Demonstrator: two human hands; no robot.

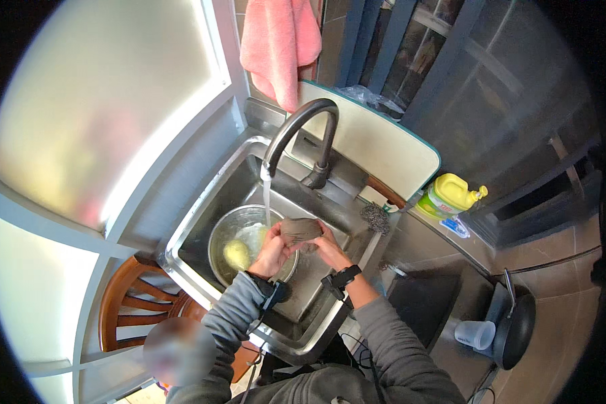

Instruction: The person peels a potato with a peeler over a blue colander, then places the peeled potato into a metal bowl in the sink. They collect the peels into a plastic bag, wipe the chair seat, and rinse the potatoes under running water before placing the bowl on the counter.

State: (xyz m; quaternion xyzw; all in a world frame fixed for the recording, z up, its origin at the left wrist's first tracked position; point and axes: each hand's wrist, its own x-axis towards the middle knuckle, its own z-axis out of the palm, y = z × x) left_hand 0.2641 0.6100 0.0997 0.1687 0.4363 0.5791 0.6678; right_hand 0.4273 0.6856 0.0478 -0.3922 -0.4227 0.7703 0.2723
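Over the sink, my left hand (pixel 271 253) and my right hand (pixel 330 248) are both closed around a rounded brown-grey lump (pixel 301 230). Its kind is not plain; it looks somewhat like an unwashed potato. Just left of the hands, a round metal bowl (pixel 215 250) stands in the sink. Inside it lies a pale yellow, rounded piece (pixel 237 255), like a peeled potato, in water. A second pale piece is partly hidden by my left hand. Water runs from the dark curved faucet (pixel 330 121) into the bowl, close to my left fingers.
The steel sink (pixel 182 259) has a raised rim. Behind it leans a pale cutting board (pixel 384 141), with a wooden-handled knife (pixel 384 192) before it. A steel scourer (pixel 375 218) and yellow bottle (pixel 451 194) stand right. Farther right are a plastic cup (pixel 475 334) and black pan (pixel 516 330).
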